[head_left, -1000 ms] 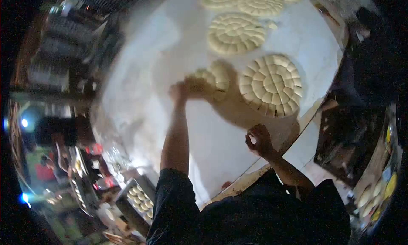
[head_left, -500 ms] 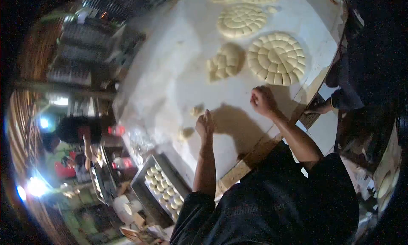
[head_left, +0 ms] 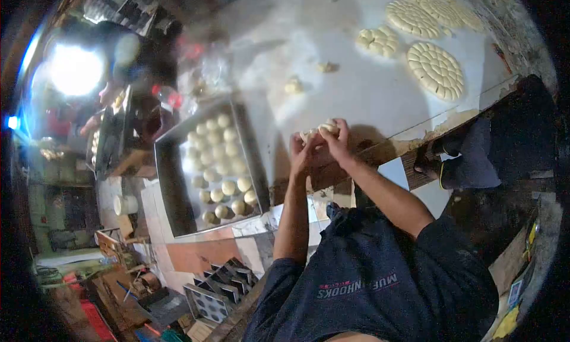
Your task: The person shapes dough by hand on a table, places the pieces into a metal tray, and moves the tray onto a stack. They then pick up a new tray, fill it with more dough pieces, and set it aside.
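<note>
Near the table's front edge my left hand (head_left: 301, 151) and my right hand (head_left: 339, 141) are close together. Each has its fingers closed round a dough piece: one (head_left: 307, 135) in the left, another (head_left: 328, 127) in the right. Two small dough lumps (head_left: 293, 86) (head_left: 326, 67) lie beyond them on the floured table (head_left: 368, 99). Farther right sit a scored round of dough pieces (head_left: 435, 71) and a smaller cluster (head_left: 377, 42). Left of my hands, a deep metal tray (head_left: 249, 158) holds several round dough balls (head_left: 217, 195).
More scored dough rounds (head_left: 412, 19) lie at the far right. Red-capped plastic bottles (head_left: 168, 97) stand behind the tray. Another person's hand (head_left: 90, 126) is by a second tray at the left. A person's dark-clothed legs (head_left: 472, 155) are beyond the right edge. Metal moulds (head_left: 217, 291) sit below.
The view has swung left and down, showing the whole dough tray. My hands have come together near the table edge, and dough now shows in both.
</note>
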Motion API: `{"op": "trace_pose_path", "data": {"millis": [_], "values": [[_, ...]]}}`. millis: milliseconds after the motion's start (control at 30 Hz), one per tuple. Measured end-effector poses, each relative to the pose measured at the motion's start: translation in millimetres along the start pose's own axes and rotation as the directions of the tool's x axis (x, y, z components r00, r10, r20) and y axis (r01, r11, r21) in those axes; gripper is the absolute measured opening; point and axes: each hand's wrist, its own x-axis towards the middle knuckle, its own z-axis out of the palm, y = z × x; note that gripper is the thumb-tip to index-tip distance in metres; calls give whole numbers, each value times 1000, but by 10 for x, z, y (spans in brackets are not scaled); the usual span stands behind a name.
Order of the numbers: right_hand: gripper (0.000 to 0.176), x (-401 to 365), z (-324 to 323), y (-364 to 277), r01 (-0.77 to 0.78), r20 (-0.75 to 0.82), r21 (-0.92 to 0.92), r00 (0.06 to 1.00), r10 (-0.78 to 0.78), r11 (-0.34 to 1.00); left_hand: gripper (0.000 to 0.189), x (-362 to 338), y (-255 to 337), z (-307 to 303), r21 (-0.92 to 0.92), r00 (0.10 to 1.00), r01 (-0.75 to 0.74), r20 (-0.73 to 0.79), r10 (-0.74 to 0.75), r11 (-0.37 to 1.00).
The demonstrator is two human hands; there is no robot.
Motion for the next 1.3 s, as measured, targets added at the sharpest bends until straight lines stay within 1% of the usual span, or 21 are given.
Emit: {"op": "trace_pose_path", "data": {"millis": [233, 367, 400, 433, 500, 533, 567, 600, 633, 667, 700, 833, 900, 933, 1000, 1067, 1100, 1133, 1167, 1233, 1300], "values": [[37, 198, -514, -224, -162, -159, 185, 968, 192, 969, 39, 45, -344, -561, 459, 902, -407, 68, 426, 790], [25, 850, -1230, 26, 259, -537, 110, 828, -162, 960, 27, -193, 17, -290, 335, 965, -134, -169, 200, 932], [24, 863, -1486, -196, 246, -460, -81, 850, -256, 966, 38, -30, -610, -1162, 478, 957, -188, -108, 270, 858], [24, 808, -1741, -432, 245, -363, -268, 870, -333, 932, 49, 127, -1183, -1966, 605, 940, -243, -47, 339, 758], [23, 848, -2389, -222, 152, -20, -420, 984, -176, 895, 47, -67, 77, -457, 990, 981, -123, 111, -159, -68], [23, 911, -2477, -303, 152, -17, -416, 985, -174, 897, 46, 61, -165, -752, 982, 988, -101, 80, -134, -161], [25, 974, -2601, -478, 465, 314, -662, 884, -347, 588, 42, 283, -385, -1115, 684, 856, -322, 506, 107, -655], [28, 1058, -2704, -601, 716, 645, -681, 686, -336, 154, 41, 509, -183, -917, 905, 939, -304, 338, 68, -297], [28, 1222, -2697, -653, 714, 647, -682, 689, -325, 157, 41, 767, 175, -461, 978, 982, -180, 185, -42, 102], [30, 1441, -2554, -703, 696, 594, -691, 700, -396, 195, 38, 853, 502, 273, 986, 986, -155, 158, -50, 58], [32, 1644, -2380, -728, 677, 533, -697, 709, -461, 236, 41, 1081, 286, 271, 912, 872, -411, 391, 295, 7], [28, 1745, -1660, -443, 648, 456, -617, 757, -468, 446, 39, 1174, -98, 951, 888, 863, -431, 353, 361, 161], [23, 1428, -1637, -428, 777, 631, -533, 628, -456, 335, 41, 890, -527, 812, 965, 954, -256, 243, 177, 57], [22, 1210, -1778, -331, 824, 692, -495, 566, -448, 277, 43, 633, -864, 605, 907, 833, -419, 366, 416, 43], [22, 1281, -2192, -277, 875, 755, -436, 484, -442, 213, 33, 130, -728, 278, 889, 903, -426, 408, 134, 166], [19, 1538, -2547, -343, 852, 845, -412, 490, -214, 322, 25, 137, -345, 99, 884, 884, -467, 467, 14, -38], [18, 1770, -2596, -337, 863, 789, -454, 505, -350, 220, 18, 407, -94, 185, 982, 944, -134, 86, -317, -130], [17, 1969, -2485, -547, 821, 720, -511, 571, -394, 256, 15, 624, 216, 373, 990, 945, 54, -10, -326, 128], [18, 2117, -2304, -757, 772, 642, -563, 633, -433, 294, 16, 689, -289, -519, 976, 924, -194, 148, 353, 99], [15, 2270, -1884, -694, 746, 585, -586, 660, -471, 317, 15, 1213, -61, -81, 956, 858, -249, 291, 423, -154], [13, 2160, -1674, -521, 722, 542, -600, 684, -488, 346, 12, 1310, -169, 443, 978, 895, -167, 98, 436, 124]]}}
